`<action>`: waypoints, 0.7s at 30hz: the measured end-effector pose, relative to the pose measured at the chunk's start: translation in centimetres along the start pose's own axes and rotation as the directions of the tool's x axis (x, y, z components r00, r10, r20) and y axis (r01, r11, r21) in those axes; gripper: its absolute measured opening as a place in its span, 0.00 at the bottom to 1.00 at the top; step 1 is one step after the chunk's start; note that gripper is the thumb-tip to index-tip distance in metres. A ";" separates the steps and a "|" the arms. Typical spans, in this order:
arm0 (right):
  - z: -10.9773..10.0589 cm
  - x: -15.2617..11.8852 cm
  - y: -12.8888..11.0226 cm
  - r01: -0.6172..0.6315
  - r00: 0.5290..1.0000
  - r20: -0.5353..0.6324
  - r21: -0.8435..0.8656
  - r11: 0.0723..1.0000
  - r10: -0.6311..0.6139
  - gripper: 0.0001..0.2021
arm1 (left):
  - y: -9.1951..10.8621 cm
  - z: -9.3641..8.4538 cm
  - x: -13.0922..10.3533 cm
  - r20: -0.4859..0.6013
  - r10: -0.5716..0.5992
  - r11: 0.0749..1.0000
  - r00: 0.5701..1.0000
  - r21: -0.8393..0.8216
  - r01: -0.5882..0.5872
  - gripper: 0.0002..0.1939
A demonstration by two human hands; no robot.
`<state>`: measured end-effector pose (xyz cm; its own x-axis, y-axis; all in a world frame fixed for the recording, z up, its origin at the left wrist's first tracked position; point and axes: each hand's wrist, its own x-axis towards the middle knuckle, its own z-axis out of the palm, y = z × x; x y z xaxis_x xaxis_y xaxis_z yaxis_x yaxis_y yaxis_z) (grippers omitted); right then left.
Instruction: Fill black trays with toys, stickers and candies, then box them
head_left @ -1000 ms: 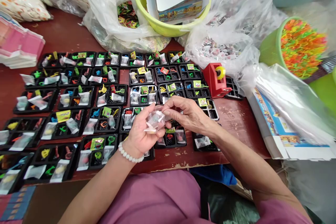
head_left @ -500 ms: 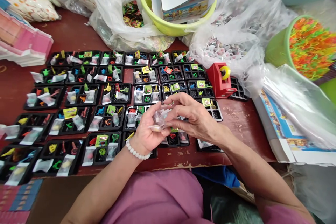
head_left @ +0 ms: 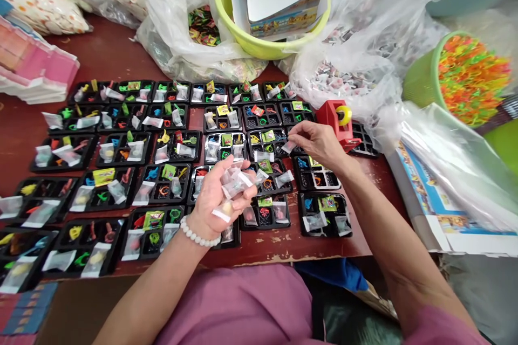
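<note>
Several pink printed cards (head_left: 40, 62) are stacked toward the left end of the red-brown surface (head_left: 109, 46). To the right of them, black trays (head_left: 118, 240) are laid in rows close to the near edge, and small coloured toys (head_left: 74, 232) and white sachets are seen in their compartments. Over the front rows, the left hand (head_left: 210, 197) is held palm up with fingers loosely curled; several wrapped sachets (head_left: 237, 184) are cupped in it, and a bracelet (head_left: 199, 234) of pale beads is worn on the wrist. Behind the trays, toward the far side, a yellow-green basin (head_left: 259, 47) is placed. Farther right, a single sachet (head_left: 288, 146) is pinched narrowly between thumb and fingers of the right hand (head_left: 319, 145), above the trays; whether a tray is touched by it cannot be surely told. Beside this hand a red tape dispenser (head_left: 329, 117) is set, and toward the right end a green basket (head_left: 421, 81) is filled with bright plastic pieces (head_left: 473, 81).
</note>
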<state>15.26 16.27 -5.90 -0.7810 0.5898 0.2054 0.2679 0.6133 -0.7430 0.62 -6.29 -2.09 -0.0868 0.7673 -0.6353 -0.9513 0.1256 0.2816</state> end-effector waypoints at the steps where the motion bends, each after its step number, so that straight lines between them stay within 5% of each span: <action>1: 0.4 0.3 0.7 0.018 1.000 0.015 -0.036 0.999 -0.017 0.04 | 0.0 0.1 0.0 0.003 -0.002 1.000 1.000 0.003 0.001 0.25; 6: 1.8 -0.4 -1.0 0.127 0.989 -0.068 -0.072 0.989 -0.132 0.06 | -0.4 0.3 0.4 0.015 -0.013 1.000 1.000 -0.001 0.013 0.23; 10: 2.8 -3.2 -6.1 0.176 0.972 0.127 0.166 0.970 -0.198 0.12 | -1.0 0.5 0.7 -0.014 -0.023 1.000 1.000 -0.002 0.023 0.22; 13: 3.8 -4.8 -8.7 0.269 0.931 0.202 0.187 0.945 -0.305 0.11 | -1.5 0.8 0.7 -0.063 -0.015 1.000 0.998 -0.021 0.014 0.21; 18: 4.4 -4.7 -9.9 0.342 0.909 0.154 0.258 0.904 -0.388 0.05 | -1.4 0.5 0.6 -0.039 0.015 0.999 0.999 -0.043 -0.017 0.23; 21: 4.3 -4.0 -9.9 0.260 0.926 0.161 0.383 0.886 -0.341 0.06 | -1.0 0.1 0.6 -0.029 0.030 0.999 0.999 -0.021 -0.030 0.21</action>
<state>13.30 5.59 -2.04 -0.9053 0.2527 0.3413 -0.1819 0.4956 -0.8493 1.56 -5.86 -2.65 -0.1234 0.7525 -0.6470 -0.9541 0.0893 0.2859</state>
